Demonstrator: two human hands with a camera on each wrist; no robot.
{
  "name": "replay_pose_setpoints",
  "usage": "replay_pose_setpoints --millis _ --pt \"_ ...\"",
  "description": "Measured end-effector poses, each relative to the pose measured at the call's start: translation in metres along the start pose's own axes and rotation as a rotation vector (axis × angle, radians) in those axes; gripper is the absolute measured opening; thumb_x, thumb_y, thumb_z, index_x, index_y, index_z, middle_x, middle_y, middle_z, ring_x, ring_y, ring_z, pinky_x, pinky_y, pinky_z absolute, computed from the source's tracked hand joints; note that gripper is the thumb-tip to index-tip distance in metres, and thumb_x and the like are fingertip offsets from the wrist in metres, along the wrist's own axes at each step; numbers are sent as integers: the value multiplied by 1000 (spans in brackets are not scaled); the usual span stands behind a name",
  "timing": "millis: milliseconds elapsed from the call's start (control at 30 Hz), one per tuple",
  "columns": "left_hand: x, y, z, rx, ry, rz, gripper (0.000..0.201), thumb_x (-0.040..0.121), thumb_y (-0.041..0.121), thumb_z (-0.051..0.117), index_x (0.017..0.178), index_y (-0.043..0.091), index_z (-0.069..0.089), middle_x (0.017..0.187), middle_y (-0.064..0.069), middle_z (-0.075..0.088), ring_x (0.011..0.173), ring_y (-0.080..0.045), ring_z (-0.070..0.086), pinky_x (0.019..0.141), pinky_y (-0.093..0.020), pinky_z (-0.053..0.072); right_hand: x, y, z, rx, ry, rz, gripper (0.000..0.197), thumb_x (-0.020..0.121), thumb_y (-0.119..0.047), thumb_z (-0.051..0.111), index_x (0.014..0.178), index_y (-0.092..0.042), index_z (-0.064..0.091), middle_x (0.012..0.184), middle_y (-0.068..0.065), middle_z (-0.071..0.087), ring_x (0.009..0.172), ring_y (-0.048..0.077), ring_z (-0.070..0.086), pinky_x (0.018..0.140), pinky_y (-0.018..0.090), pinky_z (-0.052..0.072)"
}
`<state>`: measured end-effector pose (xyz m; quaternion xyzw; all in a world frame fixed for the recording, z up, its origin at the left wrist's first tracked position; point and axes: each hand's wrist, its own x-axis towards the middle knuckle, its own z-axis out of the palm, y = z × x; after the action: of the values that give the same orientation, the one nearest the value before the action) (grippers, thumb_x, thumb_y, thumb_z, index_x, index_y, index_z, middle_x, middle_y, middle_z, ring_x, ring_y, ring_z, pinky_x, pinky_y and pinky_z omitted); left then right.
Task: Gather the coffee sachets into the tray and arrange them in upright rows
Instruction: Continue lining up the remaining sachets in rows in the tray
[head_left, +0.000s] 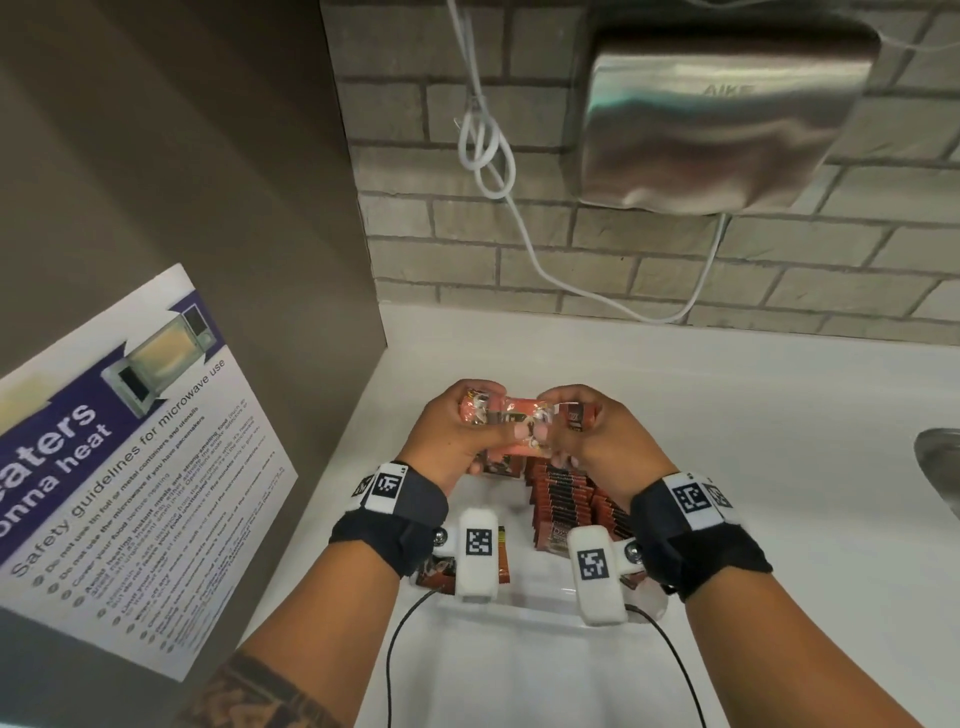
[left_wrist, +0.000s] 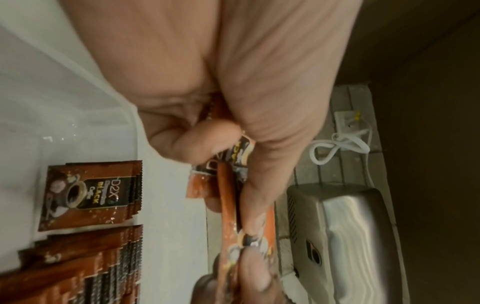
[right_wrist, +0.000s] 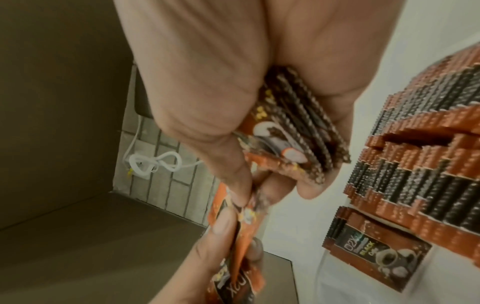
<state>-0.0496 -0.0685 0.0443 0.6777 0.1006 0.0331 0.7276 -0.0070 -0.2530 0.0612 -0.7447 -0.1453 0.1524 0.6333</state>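
Note:
Both hands are raised above a clear plastic tray (head_left: 540, 610) on the white counter. My left hand (head_left: 460, 431) grips a few orange-brown coffee sachets (head_left: 511, 415) by their left end. My right hand (head_left: 582, 436) pinches the other end of those sachets with thumb and forefinger and also clamps a stack of sachets (right_wrist: 293, 131) in its palm. Upright rows of sachets (head_left: 563, 501) fill the right side of the tray; the rows (right_wrist: 426, 156) show in the right wrist view too. A short row (left_wrist: 91, 193) stands apart with the label facing out.
A steel hand dryer (head_left: 722, 119) hangs on the brick wall with its white cable (head_left: 524, 218) looping down. A brown cabinet side with a microwave safety poster (head_left: 130, 467) stands at left. A sink rim (head_left: 940, 462) is at the right edge. A sachet (head_left: 434, 569) lies under my left wrist.

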Motion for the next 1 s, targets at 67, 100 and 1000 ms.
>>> replay_pose_setpoints --millis 67,100,1000 --pt "2 1 -1 -31 39 23 41 73 3 87 102 22 66 87 -5 68 61 -17 62 41 -16 38 -2 3 0 11 -61 66 30 88 -6 72 114 -14 62 72 7 70 56 14 60 49 17 45" --pt "3 1 0 -26 39 33 40 72 2 87 100 22 66 86 -5 68 60 -17 61 41 -16 38 -3 3 0 -17 -117 94 30 87 -7 73 114 -14 61 73 6 71 57 14 60 50 18 45" --pt "3 22 3 535 -209 237 44 74 0 81 109 26 71 105 -1 67 79 -15 63 62 -21 53 7 -4 3 217 -304 197 44 83 -9 76 123 -2 60 114 22 69 100 36 68 94 46 55"
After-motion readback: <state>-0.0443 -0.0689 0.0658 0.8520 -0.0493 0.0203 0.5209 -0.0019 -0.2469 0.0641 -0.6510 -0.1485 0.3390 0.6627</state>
